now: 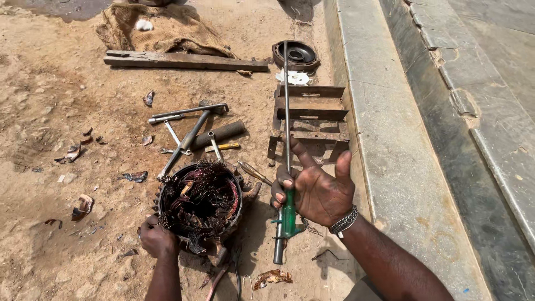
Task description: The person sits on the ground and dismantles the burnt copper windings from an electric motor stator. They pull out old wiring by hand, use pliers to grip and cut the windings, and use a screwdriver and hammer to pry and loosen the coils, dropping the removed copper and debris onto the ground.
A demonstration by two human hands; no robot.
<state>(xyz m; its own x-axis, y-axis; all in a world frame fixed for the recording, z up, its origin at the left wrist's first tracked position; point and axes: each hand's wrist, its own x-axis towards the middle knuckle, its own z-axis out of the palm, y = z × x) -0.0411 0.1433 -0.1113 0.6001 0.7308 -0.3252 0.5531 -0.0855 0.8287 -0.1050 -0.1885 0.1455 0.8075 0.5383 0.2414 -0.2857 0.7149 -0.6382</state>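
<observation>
Head view: one long green-handled screwdriver (287, 214) is held loosely in the right hand (317, 192), fingers half splayed, shaft pointing straight away. One motor stator (199, 202) full of copper windings sits on the sandy ground just left of it, steadied by the left hand (157, 239), whose grip is closed on its rim.

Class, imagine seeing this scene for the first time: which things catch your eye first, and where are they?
A round motor stator stuffed with tangled copper windings sits on the sandy ground at bottom centre, steadied by the left hand. Just right of it, the right hand holds a long green-handled screwdriver upright.
</observation>
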